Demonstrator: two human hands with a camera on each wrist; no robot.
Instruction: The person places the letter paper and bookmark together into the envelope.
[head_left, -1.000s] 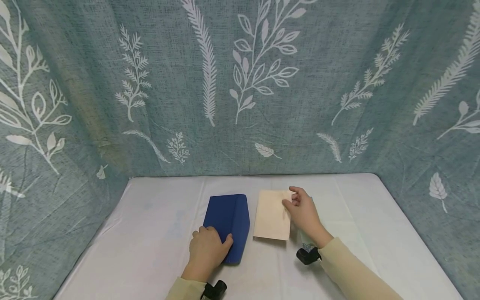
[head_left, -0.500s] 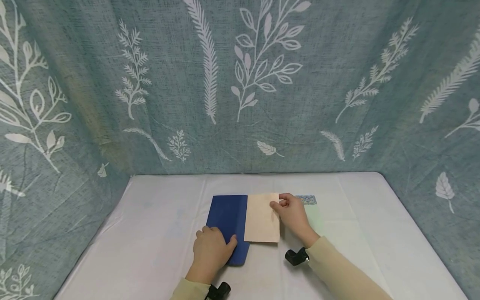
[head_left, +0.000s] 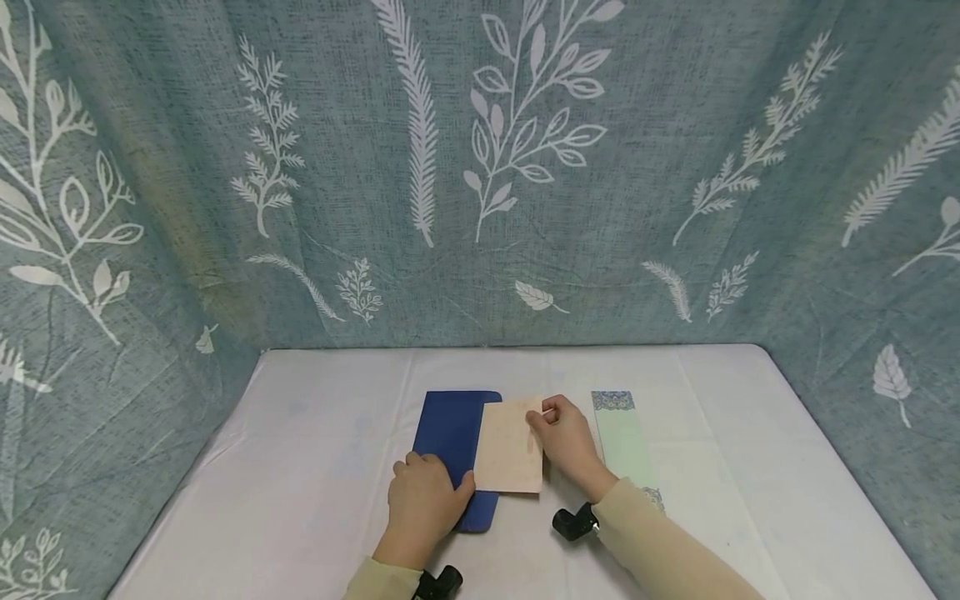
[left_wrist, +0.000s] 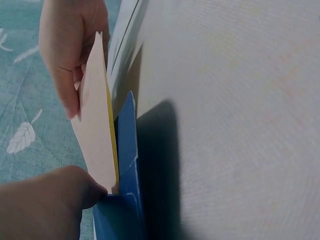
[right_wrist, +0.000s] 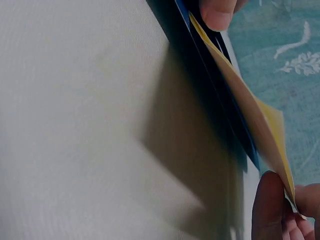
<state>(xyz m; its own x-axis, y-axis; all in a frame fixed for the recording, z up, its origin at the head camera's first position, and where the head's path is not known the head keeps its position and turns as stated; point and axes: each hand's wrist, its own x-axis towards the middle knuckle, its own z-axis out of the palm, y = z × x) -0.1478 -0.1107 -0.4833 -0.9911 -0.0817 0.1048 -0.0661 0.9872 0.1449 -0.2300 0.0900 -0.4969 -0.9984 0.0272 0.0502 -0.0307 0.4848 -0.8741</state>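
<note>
A blue envelope (head_left: pixel 446 425) lies in the middle of the white table, its flap to the right. My left hand (head_left: pixel 422 498) holds it down at the lower part, and in the left wrist view the thumb (left_wrist: pixel 82 187) presses at its mouth. With thumb and fingers, my right hand (head_left: pixel 567 442) pinches the right edge of a cream card (head_left: pixel 510 450). The card, yellow on its inner side (right_wrist: pixel 272 120), overlaps the flap, its left edge at the envelope's mouth near my left thumb. Whether that edge is inside the envelope, I cannot tell.
To the right lies a pale green paper strip (head_left: pixel 622 442) with blue patterned ends, partly behind my right forearm. A leaf-print curtain (head_left: pixel 480 167) hangs behind the table (head_left: pixel 322 417) and along its sides.
My right hand has brought the card leftward from beside the envelope, over its flap, to its mouth. The green strip has come out from behind the right hand. My left hand stays on the envelope.
</note>
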